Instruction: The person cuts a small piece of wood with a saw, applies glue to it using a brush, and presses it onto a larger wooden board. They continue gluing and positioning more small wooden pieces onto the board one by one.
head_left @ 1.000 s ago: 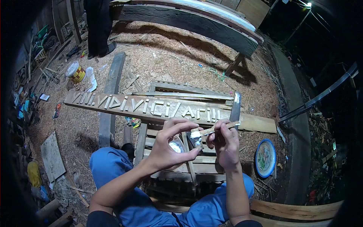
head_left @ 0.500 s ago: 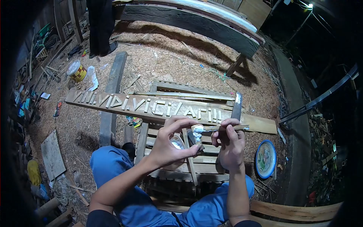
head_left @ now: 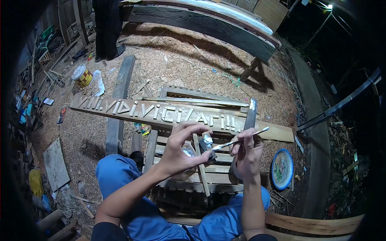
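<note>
My left hand (head_left: 179,150) is closed, pinching a small wood piece (head_left: 207,138) smeared with white paste between thumb and fingers. In my right hand (head_left: 247,154) is a thin wooden stick (head_left: 227,143), its white-coated tip at the lower end of that piece. A clear cup (head_left: 187,150) of white paste stands behind my left hand, partly hidden. Beyond both hands lies a long wooden board (head_left: 277,132) carrying raised letters (head_left: 163,113) made of small wood strips. A dark block shows just behind the wood piece; its kind is unclear.
The board rests across a slatted pallet (head_left: 217,170) and a grey beam (head_left: 116,134). A blue-rimmed basin (head_left: 282,168) sits at right, a yellow-red can (head_left: 82,75) at left. Another person's dark-trousered legs (head_left: 106,30) stand near a long bench (head_left: 201,26). Wood shavings cover the ground.
My right hand has turned the stick, so its outer end points up right and its pasted tip sits lower. The left hand still holds the wood piece, nearly unmoved.
</note>
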Demonstrator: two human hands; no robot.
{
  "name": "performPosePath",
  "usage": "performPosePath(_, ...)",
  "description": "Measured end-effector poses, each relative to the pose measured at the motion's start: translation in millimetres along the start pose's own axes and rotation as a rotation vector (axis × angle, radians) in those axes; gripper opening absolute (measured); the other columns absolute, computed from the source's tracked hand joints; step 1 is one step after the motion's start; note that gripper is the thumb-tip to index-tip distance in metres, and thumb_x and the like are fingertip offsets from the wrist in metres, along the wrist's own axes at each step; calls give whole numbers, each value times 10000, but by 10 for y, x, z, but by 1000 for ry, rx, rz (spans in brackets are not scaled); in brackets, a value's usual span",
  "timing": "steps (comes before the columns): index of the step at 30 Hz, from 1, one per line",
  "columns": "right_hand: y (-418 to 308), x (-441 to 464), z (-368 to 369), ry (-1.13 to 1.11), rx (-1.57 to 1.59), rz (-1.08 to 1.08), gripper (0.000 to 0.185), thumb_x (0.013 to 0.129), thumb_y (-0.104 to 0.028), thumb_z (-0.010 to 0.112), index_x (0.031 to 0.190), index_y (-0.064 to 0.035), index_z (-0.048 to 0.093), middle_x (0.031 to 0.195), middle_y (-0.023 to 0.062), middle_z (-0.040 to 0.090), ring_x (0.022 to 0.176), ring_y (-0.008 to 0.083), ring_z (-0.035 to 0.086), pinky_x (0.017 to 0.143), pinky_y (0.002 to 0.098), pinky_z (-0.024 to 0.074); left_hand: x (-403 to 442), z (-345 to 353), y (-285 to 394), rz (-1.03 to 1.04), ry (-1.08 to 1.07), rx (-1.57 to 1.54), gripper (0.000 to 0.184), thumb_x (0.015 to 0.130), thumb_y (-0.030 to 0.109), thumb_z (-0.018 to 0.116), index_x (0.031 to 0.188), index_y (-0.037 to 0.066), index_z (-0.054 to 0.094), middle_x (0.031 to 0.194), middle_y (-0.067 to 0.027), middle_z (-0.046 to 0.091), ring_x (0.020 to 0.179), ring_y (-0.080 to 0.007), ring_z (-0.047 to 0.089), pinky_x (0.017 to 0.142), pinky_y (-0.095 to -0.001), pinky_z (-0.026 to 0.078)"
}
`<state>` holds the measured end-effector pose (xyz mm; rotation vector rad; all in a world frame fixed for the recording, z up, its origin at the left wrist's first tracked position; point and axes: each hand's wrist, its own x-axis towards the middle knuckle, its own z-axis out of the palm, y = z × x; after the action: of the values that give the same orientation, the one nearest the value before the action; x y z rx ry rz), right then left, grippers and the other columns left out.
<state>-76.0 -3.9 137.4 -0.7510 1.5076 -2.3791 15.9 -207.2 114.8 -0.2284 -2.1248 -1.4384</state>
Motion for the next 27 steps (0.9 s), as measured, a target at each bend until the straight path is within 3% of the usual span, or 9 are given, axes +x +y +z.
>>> performPosePath(2, 24, -8, 22, 20, -20, -11, 293, 1028, -285, 654, 954, -1, 645, 806, 74, 647, 612, 154, 627, 565, 269, 486, 4, 14, 17, 67, 19, 54, 608, 711, 55, 843, 1283, 49, 636, 1196, -85, 661, 1164, -224, 610, 1057, -342, 487)
performPosePath(4, 40, -8, 32, 40, -39, -23, 291, 1030, -281, 652, 952, -1, 645, 809, 70, 650, 604, 148, 624, 557, 267, 482, 7, 28, 23, 58, 38, 55, 541, 691, 151, 857, 1203, 93, 694, 1164, -73, 681, 1181, -247, 593, 1021, -379, 432)
performPosePath(8, 32, 7, 75, 76, -116, 15, 293, 1029, -282, 660, 931, -5, 654, 774, 50, 641, 586, 127, 613, 536, 258, 457, 17, 18, 62, 123, -22, 157, 535, 681, 144, 851, 1192, 101, 698, 1171, -70, 677, 1179, -244, 594, 1034, -383, 410)
performPosePath(10, 22, 8, 108, 93, -124, 22, 294, 1027, -284, 665, 926, -8, 657, 758, 43, 637, 582, 120, 609, 534, 253, 448, 14, 55, 65, 159, 5, 173, 513, 642, 130, 832, 1140, 95, 716, 1129, -74, 681, 1126, -230, 614, 974, -363, 414)
performPosePath(18, 24, 29, 104, 233, -65, -10, 291, 1026, -281, 670, 904, -17, 651, 710, 21, 592, 570, 99, 569, 522, 240, 420, 9, 61, 55, 157, 2, 147, 522, 654, 137, 847, 1154, 88, 706, 1132, -69, 680, 1132, -233, 610, 988, -376, 410)
performPosePath(22, 3, 13, 111, 104, -121, 2, 277, 1030, -268, 663, 919, -14, 651, 732, 25, 603, 580, 99, 575, 525, 239, 427, 3, 46, 54, 155, 7, 159, 531, 657, 141, 854, 1162, 83, 698, 1138, -67, 684, 1135, -233, 610, 989, -379, 412)
performPosePath(27, 26, 4, 180, 166, -187, -40, 270, 1038, -267, 647, 926, -21, 644, 748, 28, 607, 589, 103, 582, 529, 242, 434, -6, 65, 45, 151, 3, 179, 542, 655, 139, 854, 1170, 86, 694, 1135, -65, 684, 1134, -234, 609, 989, -383, 411)
